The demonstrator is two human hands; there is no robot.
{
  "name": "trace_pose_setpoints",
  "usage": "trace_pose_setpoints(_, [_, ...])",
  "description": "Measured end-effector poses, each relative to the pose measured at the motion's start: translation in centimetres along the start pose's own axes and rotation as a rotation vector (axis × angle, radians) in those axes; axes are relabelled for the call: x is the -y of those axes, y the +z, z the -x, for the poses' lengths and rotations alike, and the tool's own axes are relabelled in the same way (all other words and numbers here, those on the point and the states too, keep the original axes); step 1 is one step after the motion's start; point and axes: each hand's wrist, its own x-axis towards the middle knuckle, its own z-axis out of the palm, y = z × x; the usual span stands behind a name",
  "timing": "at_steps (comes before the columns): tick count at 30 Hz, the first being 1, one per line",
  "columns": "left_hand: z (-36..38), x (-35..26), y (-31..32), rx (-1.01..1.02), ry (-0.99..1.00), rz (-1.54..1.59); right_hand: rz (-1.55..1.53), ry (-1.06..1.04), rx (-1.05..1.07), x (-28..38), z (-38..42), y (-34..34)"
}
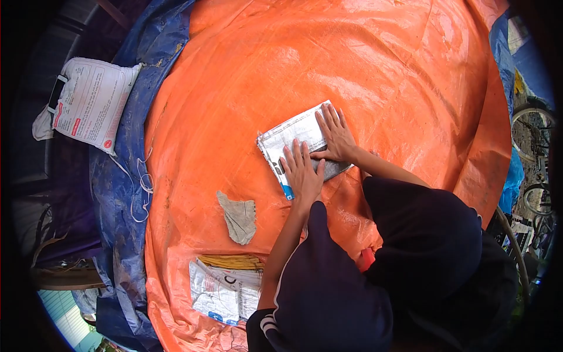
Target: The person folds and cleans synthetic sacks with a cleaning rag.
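Observation:
A folded white woven plastic sack (pixel 293 130), printed in black, grey and blue, lies flat on an orange tarp (pixel 246 70). Pressed onto its lower left part is my left hand (pixel 304 178), palm down with fingers stretched out. My right hand (pixel 338 139) also rests flat on the sack, higher and to the right, its fingers extended. Their thumbs come close to each other over the grey print. Neither hand grips anything. The parts of the sack beneath both palms are hidden.
A grey-beige scrap of cloth (pixel 238 218) lies to the left of my arm. Below it are more folded white sacks (pixel 214 293) and a bundle of yellow strips (pixel 230 261). A filled white bag (pixel 97 102) sits on blue tarp (pixel 120 229) at left. Bicycle wheels (pixel 532 132) show at right.

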Motion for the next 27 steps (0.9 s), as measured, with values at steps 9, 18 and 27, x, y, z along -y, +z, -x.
trace_pose_setpoints(9, [0.2, 0.9, 0.8, 0.087, -0.045, 0.088, -0.008, 0.027, 0.017, 0.0, 0.3, -0.4])
trace_pose_setpoints(18, [0.4, 0.9, 1.3, -0.079, -0.217, 0.07, -0.038, 0.034, 0.001, 0.1, 0.3, -0.6])
trace_pose_setpoints(27, [-0.3, 2.0, 3.2, -0.022, -0.245, 0.124, -0.07, 0.042, -0.018, 0.0, 0.4, -1.3])
